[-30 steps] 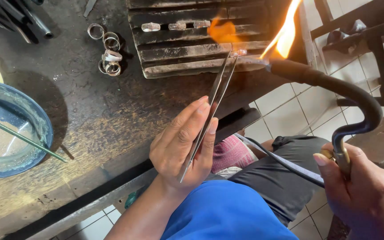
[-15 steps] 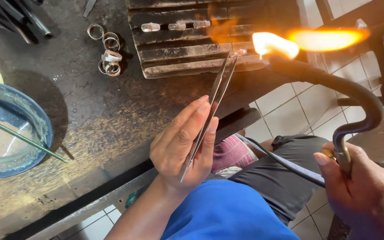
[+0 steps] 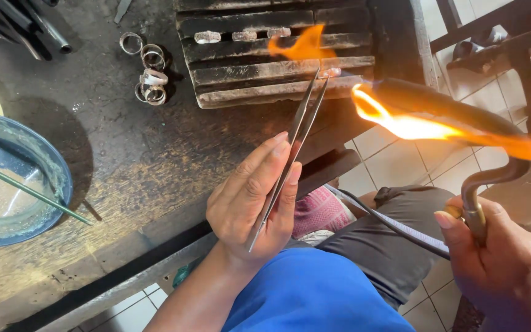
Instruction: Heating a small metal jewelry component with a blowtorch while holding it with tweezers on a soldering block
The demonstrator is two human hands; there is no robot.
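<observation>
orange flame (image 3: 401,123) shoots from the torch (image 3: 456,107) gripped in the right hand (image 3: 502,264). the left hand (image 3: 250,206) pinches long tweezers (image 3: 290,154), tips on the grooved block (image 3: 265,74) near the surface (image 3: 130,160) edge. rings (image 3: 149,77) lie well apart.

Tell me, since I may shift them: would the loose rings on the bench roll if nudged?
Probably some. The rings look like thin metal hoops, likely light and stiff; most lie flat in a cluster, so they would more likely slide than roll on the rough bench.
</observation>
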